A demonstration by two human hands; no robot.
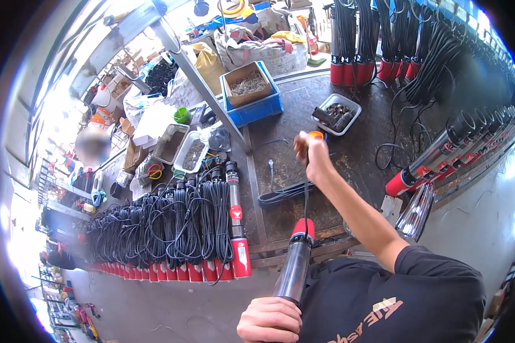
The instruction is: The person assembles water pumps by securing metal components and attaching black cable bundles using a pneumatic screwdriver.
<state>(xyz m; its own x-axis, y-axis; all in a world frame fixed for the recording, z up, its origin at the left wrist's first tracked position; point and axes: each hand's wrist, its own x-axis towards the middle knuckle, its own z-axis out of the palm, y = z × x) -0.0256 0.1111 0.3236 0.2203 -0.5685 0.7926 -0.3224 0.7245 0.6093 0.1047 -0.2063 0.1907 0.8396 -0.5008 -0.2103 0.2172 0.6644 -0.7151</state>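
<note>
My left hand [270, 320] grips the lower end of a silver cylindrical pump [296, 260] with a red top cap, held upright against the workbench edge. From that cap a black cable [305, 194] runs up into my right hand [309, 153], which is raised over the dark workbench [349, 166] and closed around the cable near a small orange-rimmed object. More of the black cable [283, 191] lies folded on the bench just left of my right forearm.
A row of red-capped pumps with coiled black cables [177, 228] lies at the left. A blue crate with a cardboard box [250, 91], white trays of small parts [337, 113], hanging cabled pumps [360, 46] and more pumps [435, 154] at right. A person [92, 146] stands far left.
</note>
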